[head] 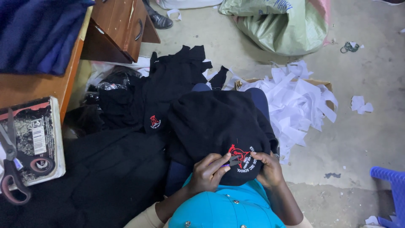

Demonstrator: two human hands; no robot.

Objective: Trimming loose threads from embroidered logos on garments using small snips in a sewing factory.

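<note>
A black garment (211, 122) lies over my lap, with a red and white embroidered badge (242, 158) near my hands. My left hand (209, 172) pinches a small dark tool (233, 160) against the badge. On the other side of the badge, my right hand (266, 169) grips the fabric and holds it taut. More black garments (168, 80) are piled in front of my knees, one showing a small red badge (155, 122).
A cardboard box of white paper scraps (295, 101) sits to my right. A wooden table (33, 88) at left carries a worn book (36, 135) with scissors (12, 169) on it. A green sack (282, 25) lies beyond, and a blue plastic stool (390, 190) stands at right.
</note>
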